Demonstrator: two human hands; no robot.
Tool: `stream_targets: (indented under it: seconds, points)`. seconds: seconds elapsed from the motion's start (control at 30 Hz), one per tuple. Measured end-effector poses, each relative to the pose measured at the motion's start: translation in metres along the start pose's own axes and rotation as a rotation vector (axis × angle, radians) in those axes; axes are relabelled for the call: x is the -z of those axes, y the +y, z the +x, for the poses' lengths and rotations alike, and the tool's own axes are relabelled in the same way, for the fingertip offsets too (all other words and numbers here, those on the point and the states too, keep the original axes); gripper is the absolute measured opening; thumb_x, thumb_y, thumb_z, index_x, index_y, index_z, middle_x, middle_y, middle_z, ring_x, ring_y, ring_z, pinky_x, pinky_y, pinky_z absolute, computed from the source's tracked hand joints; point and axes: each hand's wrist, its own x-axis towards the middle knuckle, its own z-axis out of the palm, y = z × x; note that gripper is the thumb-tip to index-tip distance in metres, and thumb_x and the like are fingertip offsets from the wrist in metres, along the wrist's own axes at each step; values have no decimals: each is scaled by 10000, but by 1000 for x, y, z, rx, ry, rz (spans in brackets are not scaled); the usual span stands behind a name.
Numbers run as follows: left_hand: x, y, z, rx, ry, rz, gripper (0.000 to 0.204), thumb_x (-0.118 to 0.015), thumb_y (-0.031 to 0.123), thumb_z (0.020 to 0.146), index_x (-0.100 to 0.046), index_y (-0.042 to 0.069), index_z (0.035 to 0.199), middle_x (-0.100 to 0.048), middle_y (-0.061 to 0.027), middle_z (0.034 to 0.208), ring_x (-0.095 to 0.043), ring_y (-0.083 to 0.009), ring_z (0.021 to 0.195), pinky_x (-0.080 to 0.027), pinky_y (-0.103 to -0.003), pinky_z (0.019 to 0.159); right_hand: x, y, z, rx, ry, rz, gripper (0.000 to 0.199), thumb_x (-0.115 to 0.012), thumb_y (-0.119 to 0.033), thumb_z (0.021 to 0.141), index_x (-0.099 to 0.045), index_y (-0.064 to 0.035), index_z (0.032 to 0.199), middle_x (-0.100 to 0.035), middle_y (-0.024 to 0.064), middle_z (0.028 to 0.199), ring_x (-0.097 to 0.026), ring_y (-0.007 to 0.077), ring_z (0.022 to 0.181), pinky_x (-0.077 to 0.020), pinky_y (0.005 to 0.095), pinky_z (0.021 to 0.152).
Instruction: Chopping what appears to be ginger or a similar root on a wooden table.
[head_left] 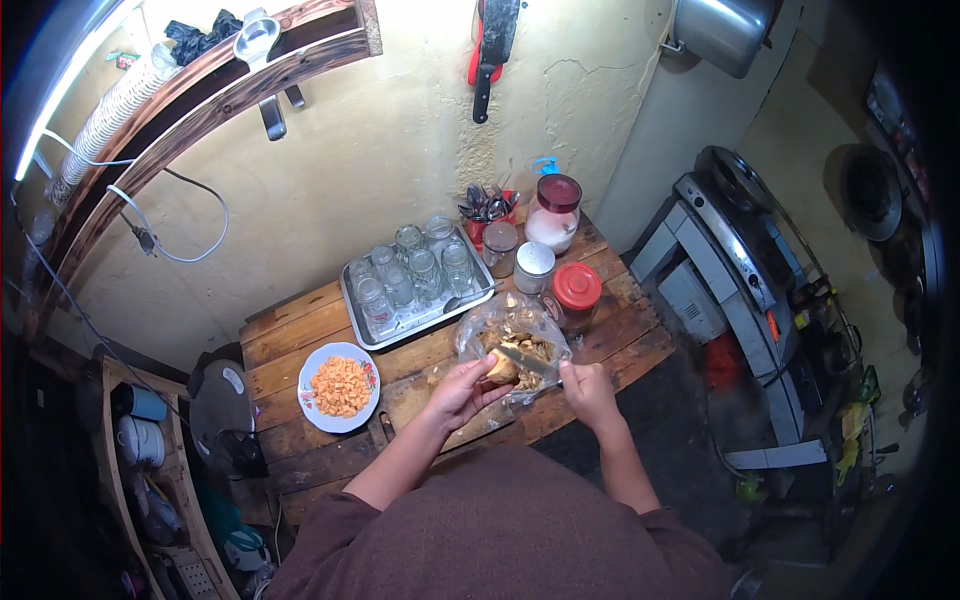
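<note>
My left hand (458, 394) is closed around a pale yellow, partly brown-skinned potato (500, 370). In my right hand (590, 394) is the handle of a kitchen knife (528, 361), its blade pointing left and lying against the potato. Both are held over a clear plastic bag (476, 322) with brown peelings in it. Under my left wrist lies a wooden cutting board (408, 402), partly hidden by my arm. A white flower-patterned plate (325, 424) of diced orange pieces, likely carrot (342, 387), stands left of the board.
Behind the board sits a metal tray (364, 337) of upturned glass mugs (426, 270). Lidded jars (577, 290) and a red cutlery holder (508, 208) stand at the back right of the wooden table (290, 325). A stove (720, 225) is to the right.
</note>
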Motion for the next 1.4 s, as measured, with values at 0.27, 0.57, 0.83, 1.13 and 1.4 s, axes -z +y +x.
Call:
stream_targets:
  seconds: [0.27,0.57,0.83,1.13,1.4]
  points:
    - [-3,0,-1,2,-4,11,253,-507,188,940,-572,-12,1080,-611,-101,1055,-607,-202,961,-519,-337,899,-5,-9,-5,36,-36,-34,419,-474,-257,905,-587,29,621,-525,228,552,-563,387,524,-416,449,508]
    - [0,3,2,-20,-42,129,277,-522,215,936,-592,-24,1057,-627,-118,1048,-617,-193,970,-525,-335,877,-10,-2,-1,33,-66,8,436,-453,-257,913,-580,50,631,-534,246,582,-570,402,566,-427,462,535]
    - [1,3,6,-48,-8,80,298,-531,232,932,-595,-36,1043,-632,-126,1024,-624,-193,953,-528,-345,874,-25,7,1,7,-7,-52,437,-444,-261,910,-592,45,636,-542,251,598,-577,411,591,-433,474,551]
    - [10,-11,11,7,30,120,336,-554,235,919,-570,-47,1101,-620,-138,1057,-617,-206,969,-527,-348,877,-30,42,9,-105,-26,-155,488,-403,-319,921,-613,45,673,-564,260,639,-581,430,637,-445,491,606]
    - [64,0,-7,-265,353,29,316,-555,196,910,-518,-13,1145,-586,-138,1097,-590,-235,1007,-510,-360,876,-68,59,7,-176,-183,236,500,-396,-405,964,-552,-37,662,-500,20,541,-489,117,514,-405,292,538]
